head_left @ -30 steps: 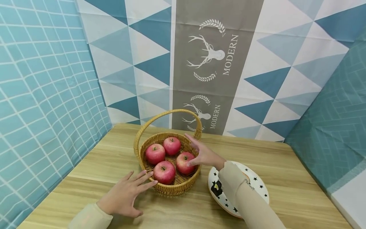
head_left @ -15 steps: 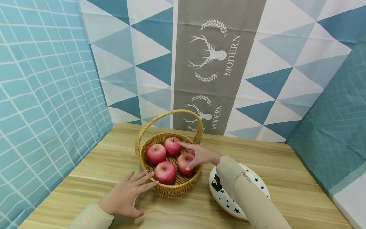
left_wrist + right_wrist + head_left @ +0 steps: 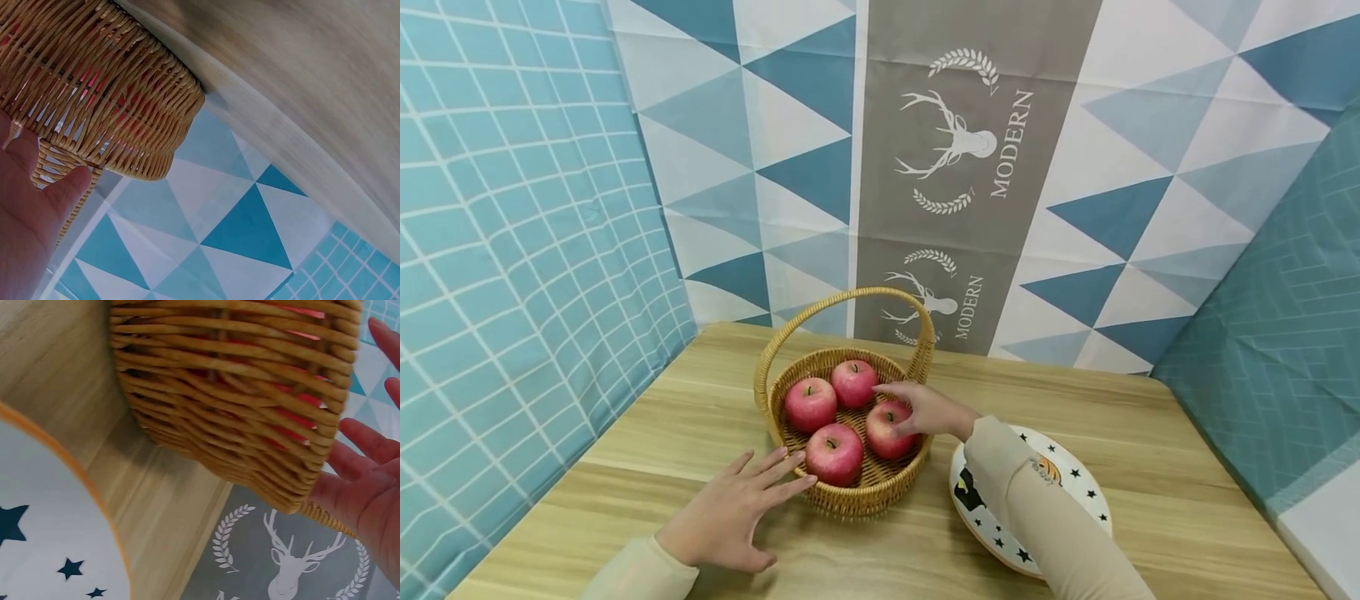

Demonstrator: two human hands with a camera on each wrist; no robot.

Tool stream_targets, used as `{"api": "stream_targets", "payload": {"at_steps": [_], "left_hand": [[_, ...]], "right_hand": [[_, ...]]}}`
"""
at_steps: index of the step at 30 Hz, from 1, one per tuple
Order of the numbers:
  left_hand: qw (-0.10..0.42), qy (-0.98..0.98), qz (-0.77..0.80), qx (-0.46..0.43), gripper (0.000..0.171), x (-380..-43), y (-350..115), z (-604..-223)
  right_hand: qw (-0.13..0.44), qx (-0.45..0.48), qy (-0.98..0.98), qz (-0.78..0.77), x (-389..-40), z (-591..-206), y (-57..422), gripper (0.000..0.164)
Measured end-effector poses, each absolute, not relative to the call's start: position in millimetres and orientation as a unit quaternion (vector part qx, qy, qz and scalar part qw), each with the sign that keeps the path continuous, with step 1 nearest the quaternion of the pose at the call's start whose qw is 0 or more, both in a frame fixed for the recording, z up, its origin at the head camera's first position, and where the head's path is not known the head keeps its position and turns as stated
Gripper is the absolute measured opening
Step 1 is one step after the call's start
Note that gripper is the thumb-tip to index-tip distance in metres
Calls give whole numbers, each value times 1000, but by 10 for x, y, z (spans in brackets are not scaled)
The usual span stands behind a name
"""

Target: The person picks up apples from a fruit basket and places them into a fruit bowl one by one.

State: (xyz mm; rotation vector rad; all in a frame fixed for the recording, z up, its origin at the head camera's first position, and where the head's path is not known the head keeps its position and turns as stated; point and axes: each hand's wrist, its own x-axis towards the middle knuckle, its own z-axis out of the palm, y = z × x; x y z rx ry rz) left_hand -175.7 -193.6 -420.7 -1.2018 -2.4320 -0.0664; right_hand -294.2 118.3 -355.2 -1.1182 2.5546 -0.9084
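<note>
A round wicker basket (image 3: 861, 496) with an arched handle holds several red apples (image 3: 835, 454). My right hand (image 3: 928, 410) reaches over its right rim, fingers spread above the right apple (image 3: 882, 440). The thumb overlaps this apple's top, and the fingers extend along its far side. In the right wrist view, the right hand's fingertips (image 3: 350, 428) show just above the basket rim, while the weave hides most of the apples. My left hand (image 3: 726, 508) lies at the basket's near left side with fingers extended, two fingertips right at the rim beside the front apple.
On the right, under my right forearm, lies a white plate (image 3: 1086, 492) with black stars and an orange edge. The wooden table (image 3: 647, 433) ends at a patterned back cloth (image 3: 805, 200). Blue grid cloth (image 3: 512, 250) stands along the left side.
My right hand has come down and toward the right apple, its thumb and fingers drawing closer together. The left hand stays at the rim. The apples remain in the basket.
</note>
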Motion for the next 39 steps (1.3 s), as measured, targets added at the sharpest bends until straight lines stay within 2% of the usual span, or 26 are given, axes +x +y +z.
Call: {"api": "stream_targets", "payload": {"at_steps": [15, 31, 39], "left_hand": [[213, -878, -21, -429, 95, -1756, -1912, -4222], [202, -880, -33, -429, 93, -1724, -1929, -4212], [216, -878, -22, -427, 94, -1734, -1921, -4222]], "right_hand": [[70, -395, 862, -308, -2968, -3746, 1176, 70], [109, -320, 893, -296, -2938, -3795, 998, 90], [116, -302, 901, -289, -2968, -3793, 979, 99]]}}
